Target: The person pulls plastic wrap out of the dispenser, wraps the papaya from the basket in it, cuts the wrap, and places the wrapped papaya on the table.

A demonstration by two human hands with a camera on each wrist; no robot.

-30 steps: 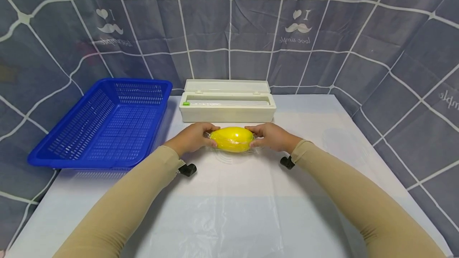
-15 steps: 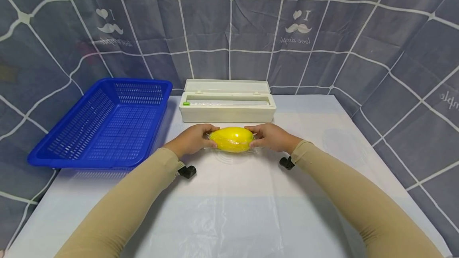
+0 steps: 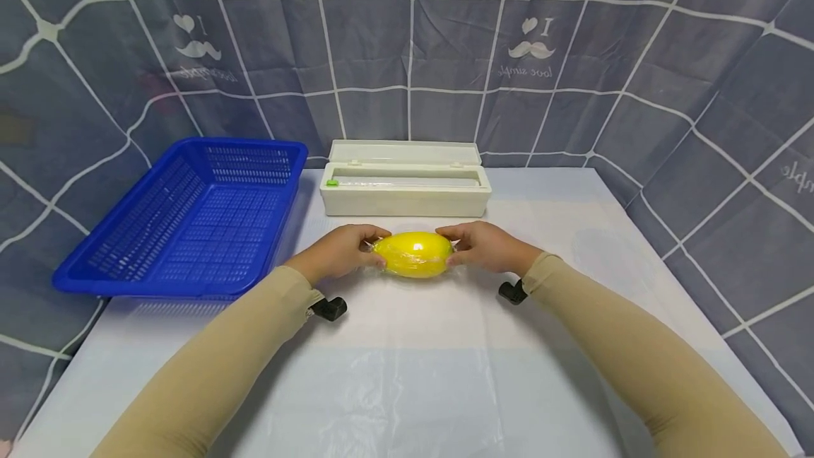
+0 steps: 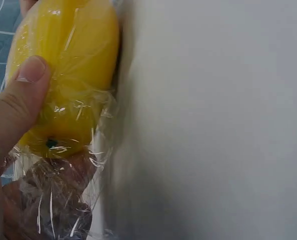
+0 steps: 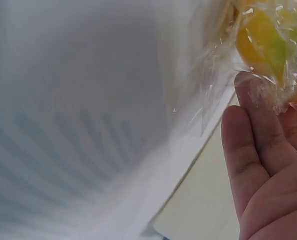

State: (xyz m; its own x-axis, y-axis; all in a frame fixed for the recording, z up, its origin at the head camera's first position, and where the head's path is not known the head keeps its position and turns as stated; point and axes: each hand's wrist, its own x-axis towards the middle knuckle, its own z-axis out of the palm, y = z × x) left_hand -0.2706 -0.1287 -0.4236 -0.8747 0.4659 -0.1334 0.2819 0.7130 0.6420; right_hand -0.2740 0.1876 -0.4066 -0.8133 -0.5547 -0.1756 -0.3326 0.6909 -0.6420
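White table (image 3: pixel 572 345), hands hiding wrapped mango (image 3: pixel 413 254) ends

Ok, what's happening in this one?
A person holds a yellow fruit wrapped in clear film, the left hand gripping one end and the right hand the other. It sits on the white table, just in front of a white film dispenser box whose lid is open. A blue basket stands to the left with nothing visible in it.

white dispenser box (image 3: pixel 405 189) just behind the hands, blue basket (image 3: pixel 191 218) to the left (rim raised), bare table (image 3: pixel 407 373) in front
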